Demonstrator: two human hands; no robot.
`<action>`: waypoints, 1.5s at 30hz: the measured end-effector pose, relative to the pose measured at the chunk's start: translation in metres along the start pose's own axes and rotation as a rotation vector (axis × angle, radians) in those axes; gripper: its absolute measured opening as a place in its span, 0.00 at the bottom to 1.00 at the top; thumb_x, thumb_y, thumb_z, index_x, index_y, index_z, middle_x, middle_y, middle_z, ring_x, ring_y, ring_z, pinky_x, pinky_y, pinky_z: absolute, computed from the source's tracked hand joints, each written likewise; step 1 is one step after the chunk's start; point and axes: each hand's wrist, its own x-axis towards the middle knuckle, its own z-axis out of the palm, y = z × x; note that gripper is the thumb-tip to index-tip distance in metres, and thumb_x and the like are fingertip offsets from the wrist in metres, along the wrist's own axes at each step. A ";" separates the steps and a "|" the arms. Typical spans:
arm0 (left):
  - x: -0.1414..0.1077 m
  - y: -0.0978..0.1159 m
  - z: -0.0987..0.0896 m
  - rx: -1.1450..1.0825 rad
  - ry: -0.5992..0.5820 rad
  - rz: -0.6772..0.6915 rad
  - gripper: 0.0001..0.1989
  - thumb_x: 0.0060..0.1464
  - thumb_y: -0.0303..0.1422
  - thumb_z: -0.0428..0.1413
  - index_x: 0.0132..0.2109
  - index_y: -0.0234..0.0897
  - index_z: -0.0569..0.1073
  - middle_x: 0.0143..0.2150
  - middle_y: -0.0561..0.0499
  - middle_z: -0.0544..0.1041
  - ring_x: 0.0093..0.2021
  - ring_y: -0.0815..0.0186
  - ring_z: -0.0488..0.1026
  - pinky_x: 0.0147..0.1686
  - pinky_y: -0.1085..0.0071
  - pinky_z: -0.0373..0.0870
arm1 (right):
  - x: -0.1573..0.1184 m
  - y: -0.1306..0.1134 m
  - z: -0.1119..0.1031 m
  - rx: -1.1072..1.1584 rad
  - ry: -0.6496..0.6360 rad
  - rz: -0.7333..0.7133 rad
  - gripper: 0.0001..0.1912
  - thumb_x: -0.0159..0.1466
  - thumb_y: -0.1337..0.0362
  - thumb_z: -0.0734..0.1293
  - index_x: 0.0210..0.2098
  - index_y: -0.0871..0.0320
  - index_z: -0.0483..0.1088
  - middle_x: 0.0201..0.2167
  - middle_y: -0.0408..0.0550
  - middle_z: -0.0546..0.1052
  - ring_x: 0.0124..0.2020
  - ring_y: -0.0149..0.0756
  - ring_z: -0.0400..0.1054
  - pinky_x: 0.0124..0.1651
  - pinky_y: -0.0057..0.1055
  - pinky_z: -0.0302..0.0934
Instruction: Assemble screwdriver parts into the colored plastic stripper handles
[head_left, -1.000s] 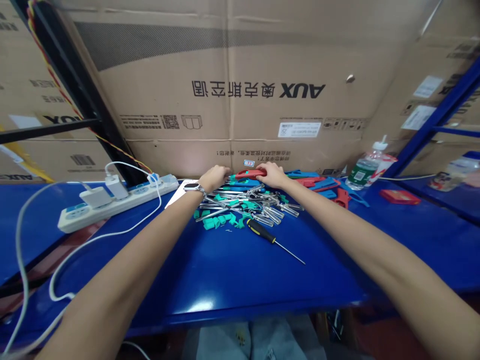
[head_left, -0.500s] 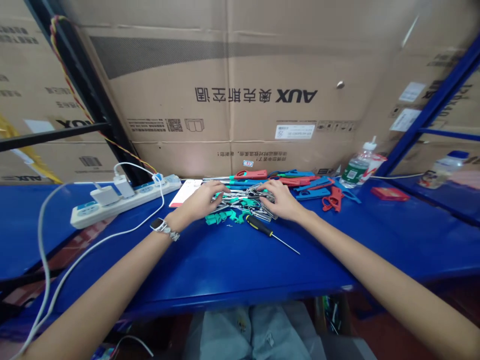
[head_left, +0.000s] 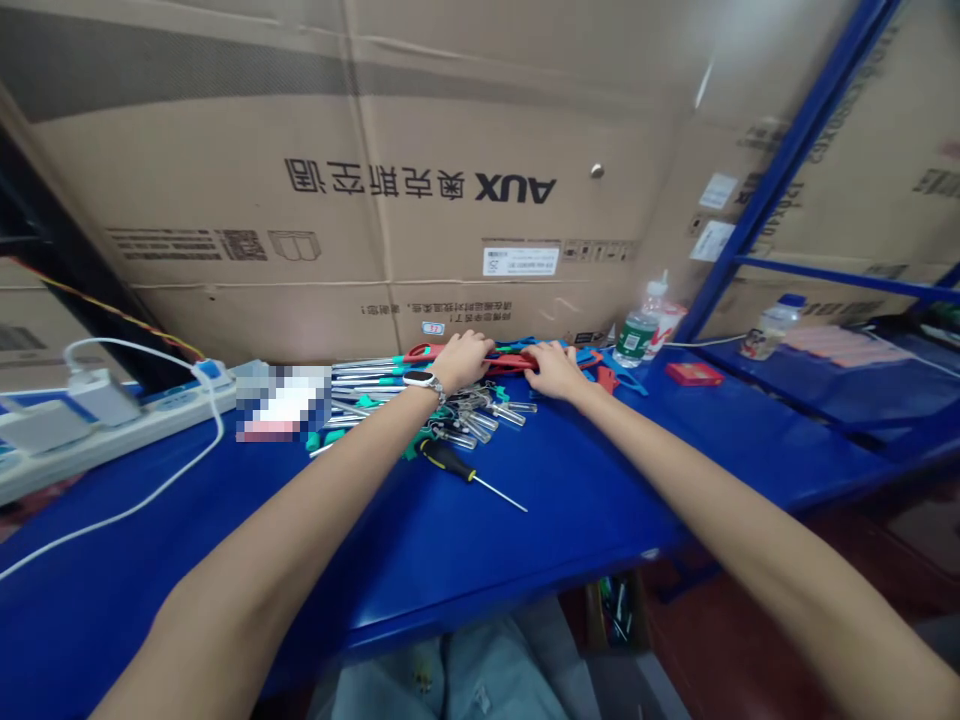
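My left hand [head_left: 463, 362], with a watch and bracelet on its wrist, bends its fingers over the red plastic lighter handles [head_left: 514, 362] at the back of the table. Close to its right, my right hand [head_left: 556, 370] has its thumb and fingers curled round the same red and blue handle pile. The fingertips are partly hidden among the handles. Metal lighter tubes [head_left: 367, 372] lie left of my left hand. Clear and metal small parts [head_left: 480, 425] with green plastic pieces [head_left: 411, 447] lie below it. A black and yellow screwdriver [head_left: 448, 460] rests in front of them.
A white power strip [head_left: 161, 412] with plugs and cables lies at the left. Right of the hands stand a green-labelled bottle [head_left: 636, 335], a red box [head_left: 694, 374] and a blue-capped jar [head_left: 772, 328]. A large cardboard box [head_left: 420, 100] walls off the back of the blue table [head_left: 465, 560].
The view has turned to the right. Both my hands have left the pile of small metal parts and moved right onto the red and blue handles.
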 end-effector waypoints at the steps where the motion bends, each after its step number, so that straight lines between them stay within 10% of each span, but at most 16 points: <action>1: 0.008 0.001 0.002 0.013 0.002 -0.010 0.13 0.62 0.27 0.52 0.52 0.31 0.76 0.55 0.34 0.77 0.58 0.47 0.70 0.57 0.53 0.66 | 0.002 0.001 0.001 0.002 -0.004 -0.004 0.20 0.64 0.64 0.64 0.55 0.56 0.74 0.55 0.59 0.77 0.59 0.59 0.65 0.59 0.59 0.57; 11: 0.070 -0.012 0.011 0.072 -0.084 -0.030 0.15 0.54 0.21 0.56 0.48 0.33 0.78 0.47 0.37 0.81 0.53 0.51 0.75 0.57 0.56 0.65 | 0.033 0.033 0.001 0.000 0.030 0.054 0.24 0.64 0.68 0.62 0.59 0.54 0.73 0.58 0.59 0.76 0.59 0.57 0.66 0.59 0.59 0.59; 23: 0.057 -0.012 -0.002 -0.086 0.109 -0.128 0.13 0.68 0.30 0.50 0.53 0.35 0.76 0.49 0.38 0.80 0.51 0.52 0.77 0.51 0.59 0.72 | 0.043 0.047 -0.019 0.092 0.087 -0.004 0.17 0.71 0.65 0.61 0.54 0.54 0.77 0.55 0.52 0.81 0.58 0.48 0.73 0.64 0.50 0.57; 32: 0.002 -0.040 -0.047 -0.378 0.204 -0.142 0.11 0.63 0.29 0.55 0.46 0.35 0.82 0.41 0.44 0.84 0.41 0.58 0.79 0.48 0.63 0.74 | 0.013 0.007 -0.032 0.456 0.392 -0.202 0.21 0.72 0.60 0.59 0.59 0.55 0.75 0.50 0.51 0.82 0.51 0.45 0.75 0.57 0.43 0.67; 38: -0.061 -0.033 -0.026 -0.349 0.092 -0.168 0.13 0.65 0.29 0.51 0.43 0.35 0.81 0.37 0.43 0.83 0.36 0.57 0.79 0.44 0.61 0.75 | -0.007 -0.041 -0.023 0.562 0.293 -0.264 0.20 0.72 0.58 0.60 0.60 0.52 0.73 0.55 0.49 0.80 0.57 0.45 0.73 0.61 0.44 0.65; 45: -0.098 -0.007 -0.008 -0.271 0.147 -0.119 0.13 0.59 0.28 0.53 0.49 0.32 0.76 0.53 0.36 0.76 0.57 0.48 0.72 0.57 0.51 0.72 | -0.008 -0.075 -0.009 0.793 0.089 -0.147 0.11 0.65 0.55 0.68 0.38 0.57 0.72 0.33 0.46 0.80 0.25 0.34 0.70 0.35 0.37 0.69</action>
